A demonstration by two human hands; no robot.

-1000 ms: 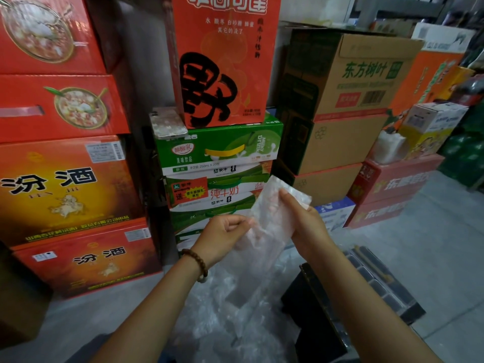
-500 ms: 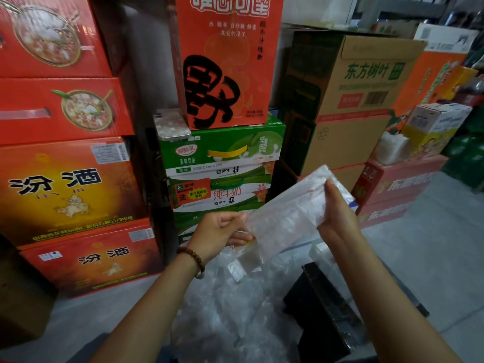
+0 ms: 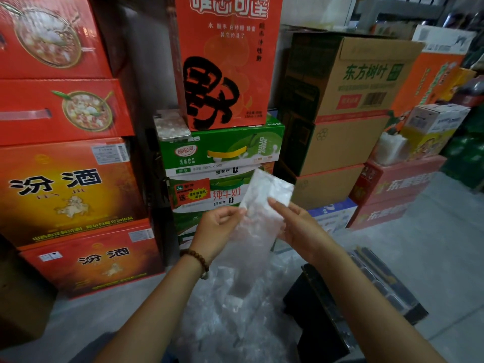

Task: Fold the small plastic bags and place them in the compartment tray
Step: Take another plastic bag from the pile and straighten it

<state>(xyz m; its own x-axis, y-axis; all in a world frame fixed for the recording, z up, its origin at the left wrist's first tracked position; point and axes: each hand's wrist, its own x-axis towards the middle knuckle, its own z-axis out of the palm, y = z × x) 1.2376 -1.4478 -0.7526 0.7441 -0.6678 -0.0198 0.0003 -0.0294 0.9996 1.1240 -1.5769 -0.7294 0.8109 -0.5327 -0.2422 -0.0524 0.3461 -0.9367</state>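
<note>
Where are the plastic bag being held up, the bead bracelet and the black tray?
plastic bag (image 3: 258,231): head view, on its translucent middle stretch.
bead bracelet (image 3: 197,257): head view, on the beads on top.
black tray (image 3: 385,286): head view, on a bare compartment near its middle.

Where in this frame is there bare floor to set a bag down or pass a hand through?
Bare floor lies right of the compartment tray, up to the pink cartons, and at lower left between the red liquor cartons and the bag pile. Crowded: the bag pile in the middle foreground and the stacked cartons behind.
</note>
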